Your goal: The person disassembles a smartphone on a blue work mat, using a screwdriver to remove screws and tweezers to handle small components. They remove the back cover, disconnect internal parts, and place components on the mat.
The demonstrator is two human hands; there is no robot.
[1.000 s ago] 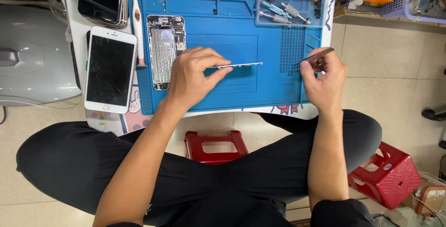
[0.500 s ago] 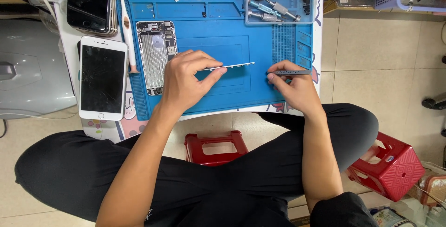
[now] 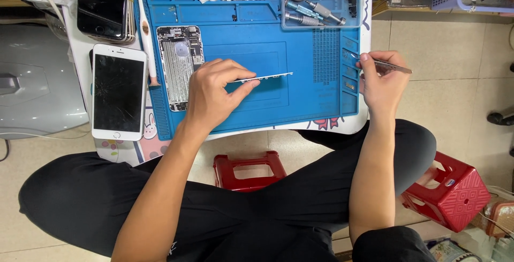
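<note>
Here left hand (image 3: pixel 214 93) pinches thin metal strip (image 3: pixel 265 76) over blue mat (image 3: pixel 300 101); right hand (image 3: pixel 381 80), at 3 o'clock, grips tweezers (image 3: pixel 391 67).

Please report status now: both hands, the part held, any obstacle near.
Left hand pinching thin metal strip edge-up over blue mat. Right hand holding tweezers at mat's right-edge compartments. Opened phone beside left hand, not blocking.

Left hand (image 3: pixel 214 93) lies fingers pinched; right hand (image 3: pixel 381 80) hovers curled, seemingly pinching too.
</note>
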